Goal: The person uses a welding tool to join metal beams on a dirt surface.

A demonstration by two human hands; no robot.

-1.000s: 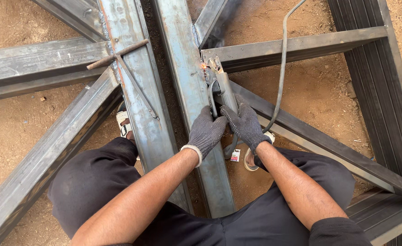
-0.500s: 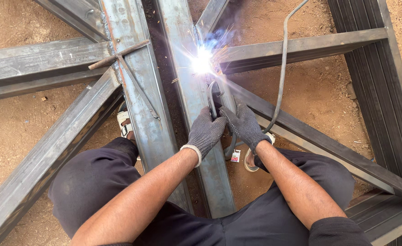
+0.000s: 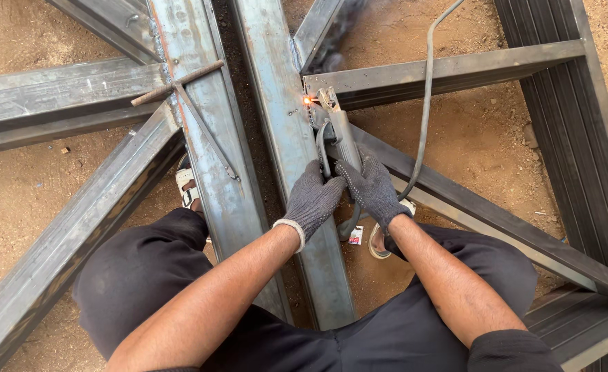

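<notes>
Both my hands wear dark grey knit gloves. My right hand (image 3: 373,189) grips the handle of a welding electrode holder (image 3: 337,127), whose tip sits at a small orange glow (image 3: 309,100) on the joint between the central steel beam (image 3: 283,138) and a crosswise steel bar (image 3: 448,69). My left hand (image 3: 313,200) rests beside the right, wrapped around the holder's handle and its cable loop. A grey cable (image 3: 424,103) runs from the holder up and away to the top edge.
A second long steel beam (image 3: 201,131) lies left of the central one, with a rusty rod (image 3: 176,83) across it. Diagonal steel members (image 3: 70,241) spread over sandy ground. My sandalled feet (image 3: 188,187) stand between the beams. Stacked steel sections (image 3: 572,158) lie at right.
The bright white welding arc of half a second ago has died to a small orange glow at the joint. My hands and the holder stay in the same place.
</notes>
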